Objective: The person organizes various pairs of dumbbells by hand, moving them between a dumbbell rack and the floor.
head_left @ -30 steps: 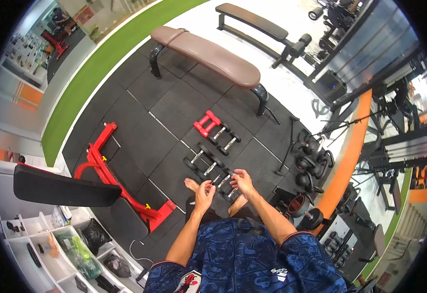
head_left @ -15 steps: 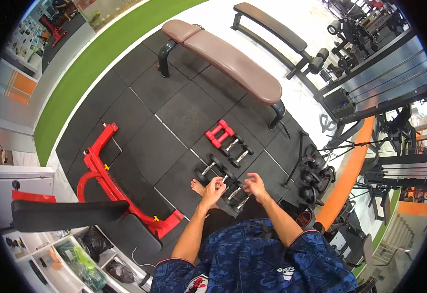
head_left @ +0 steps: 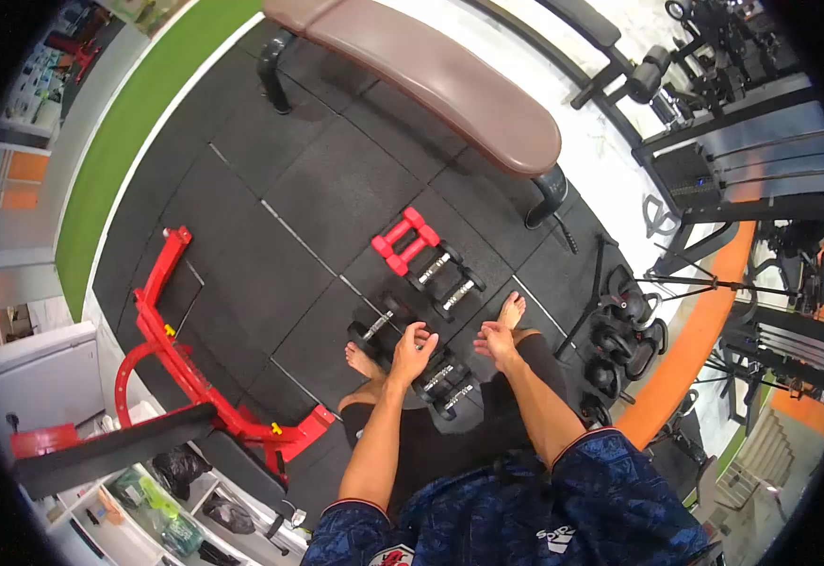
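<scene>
My left hand (head_left: pixel 415 352) hangs above the floor with its fingers loosely curled and holds nothing. To its left lies a black-headed dumbbell (head_left: pixel 372 328) with a chrome handle; part of another nearby is hidden behind the hand. My right hand (head_left: pixel 497 345) is held in the air, loosely bent, also without anything in it. Between my legs rest two chrome-handled dumbbells (head_left: pixel 446 387). Farther forward a pair of red dumbbells (head_left: pixel 405 241) lies beside two smaller chrome-handled dumbbells (head_left: pixel 445 283).
A brown padded bench (head_left: pixel 450 75) stands ahead. To the left is a red steel frame (head_left: pixel 209 373) with a black pad (head_left: pixel 115 448). Several kettlebells (head_left: pixel 610 344) sit on the right near weight machines (head_left: pixel 742 208). Shelves with bags (head_left: pixel 172 519) are at lower left.
My view has tilted and shifted, so both bare feet and more of my legs now show. My hands remain over the dumbbells, which lie in the same arrangement.
</scene>
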